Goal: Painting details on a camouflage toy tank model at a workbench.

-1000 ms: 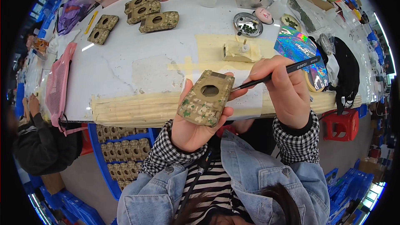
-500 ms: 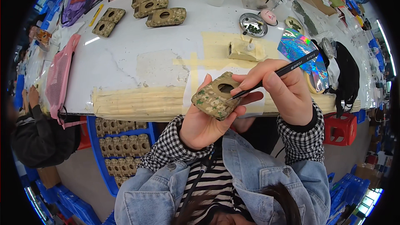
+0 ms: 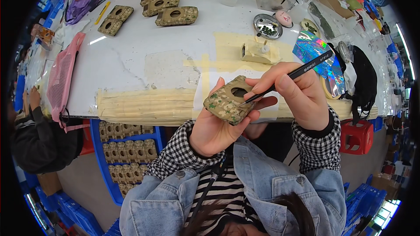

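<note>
Two hands are raised over the near edge of the white surface (image 3: 131,61), which is patched with strips of beige masking tape (image 3: 144,105). A flat, rounded camouflage-printed casing (image 3: 227,100) with a round hole is gripped in the closed left hand (image 3: 214,126), tilted. Black pointed tweezers (image 3: 284,81) are pinched in the closed right hand (image 3: 297,96), their tip laid at the casing's 3 o'clock edge. The casing's underside is hidden by the palm. At 11 o'clock five like casings (image 3: 175,16) are laid out; at 7 o'clock more are stacked in a blue crate (image 3: 127,157).
</note>
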A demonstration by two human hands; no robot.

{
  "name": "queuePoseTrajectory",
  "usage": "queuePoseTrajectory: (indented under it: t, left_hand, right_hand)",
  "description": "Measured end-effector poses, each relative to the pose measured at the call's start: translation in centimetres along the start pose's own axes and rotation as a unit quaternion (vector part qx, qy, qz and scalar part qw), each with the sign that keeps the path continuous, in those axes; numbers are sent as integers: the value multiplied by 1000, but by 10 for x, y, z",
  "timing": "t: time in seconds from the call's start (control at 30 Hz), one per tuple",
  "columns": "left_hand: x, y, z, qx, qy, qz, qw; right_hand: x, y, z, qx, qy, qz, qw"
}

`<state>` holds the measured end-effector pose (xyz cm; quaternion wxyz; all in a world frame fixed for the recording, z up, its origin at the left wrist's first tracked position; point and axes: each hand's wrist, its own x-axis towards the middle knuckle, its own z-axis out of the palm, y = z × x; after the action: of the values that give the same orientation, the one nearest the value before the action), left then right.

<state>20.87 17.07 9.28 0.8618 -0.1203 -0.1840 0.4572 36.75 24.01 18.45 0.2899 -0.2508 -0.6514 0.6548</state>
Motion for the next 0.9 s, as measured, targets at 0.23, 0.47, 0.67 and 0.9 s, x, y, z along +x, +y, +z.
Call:
queuePoseTrajectory:
  t: [0.23, 0.47, 0.67, 0.9]
  left_hand:
    - [-1, 1, -2, -3, -2, -3, 1000]
    - [-1, 2, -2, -7, 8, -8, 1000]
    - [-1, 2, -3, 0, -2, -6, 1000]
    - [0, 3, -3, -10, 2, -9, 1000]
  right_hand:
    - [1, 1, 0, -2, -3, 5, 1000]
    - [1, 2, 0, 1, -2, 0, 1000]
    - [1, 5, 0, 8, -3, -1, 1000]
    - [0, 6, -1, 9, -2, -3, 1000]
